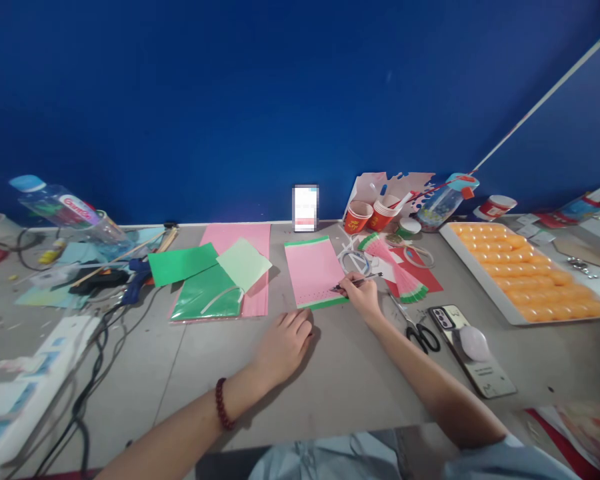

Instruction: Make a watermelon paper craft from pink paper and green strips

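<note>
A pink sheet of paper (313, 267) with green strips along its top and bottom edges lies in the middle of the table. Small dark marks run in rows near its lower edge. My right hand (363, 297) grips a dark pen (373, 277), its tip over the marked part of the sheet. Palm down, my left hand (286, 343) rests on the table by the sheet's lower left corner, fingers loosely bent and nothing seen in them. Right of the sheet lies a pleated watermelon-coloured paper fan (393, 267) on red paper (425, 272).
Green paper (183, 265) and a pale green square (244, 265) lie left. Scissors (423, 335), a phone (473, 350) and a tray of orange balls (525, 273) are right. Red cups (359, 217) stand behind. A glue gun (136, 280), cables and a power strip (40, 380) occupy the left.
</note>
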### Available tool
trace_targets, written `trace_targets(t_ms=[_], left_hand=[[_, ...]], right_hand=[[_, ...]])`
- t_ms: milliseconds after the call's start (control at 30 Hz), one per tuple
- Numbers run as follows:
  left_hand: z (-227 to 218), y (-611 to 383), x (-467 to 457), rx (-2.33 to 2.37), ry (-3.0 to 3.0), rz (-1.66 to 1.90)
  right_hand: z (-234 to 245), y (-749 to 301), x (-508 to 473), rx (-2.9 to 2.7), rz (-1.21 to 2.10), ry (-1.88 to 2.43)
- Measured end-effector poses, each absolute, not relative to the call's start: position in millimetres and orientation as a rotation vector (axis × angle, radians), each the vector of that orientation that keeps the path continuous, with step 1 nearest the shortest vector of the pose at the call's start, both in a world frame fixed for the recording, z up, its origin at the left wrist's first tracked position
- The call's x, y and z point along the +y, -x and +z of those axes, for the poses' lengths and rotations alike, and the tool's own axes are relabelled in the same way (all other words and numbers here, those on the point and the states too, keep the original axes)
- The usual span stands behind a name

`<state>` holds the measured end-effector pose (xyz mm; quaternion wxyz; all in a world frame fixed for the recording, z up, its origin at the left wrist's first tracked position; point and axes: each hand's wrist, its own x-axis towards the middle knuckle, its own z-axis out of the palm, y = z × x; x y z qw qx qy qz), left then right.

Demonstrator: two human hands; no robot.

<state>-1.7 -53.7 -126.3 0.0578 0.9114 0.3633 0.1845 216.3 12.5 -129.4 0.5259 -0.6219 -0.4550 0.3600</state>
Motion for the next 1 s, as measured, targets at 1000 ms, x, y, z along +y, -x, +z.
trace_targets(t_ms=[1000], left_hand=[[-127.9,1.9,-53.7,1.103,-2.776,0.533]], right_hand=[[-125.4,-223.3,15.2,-1.085,0.889,1.535]])
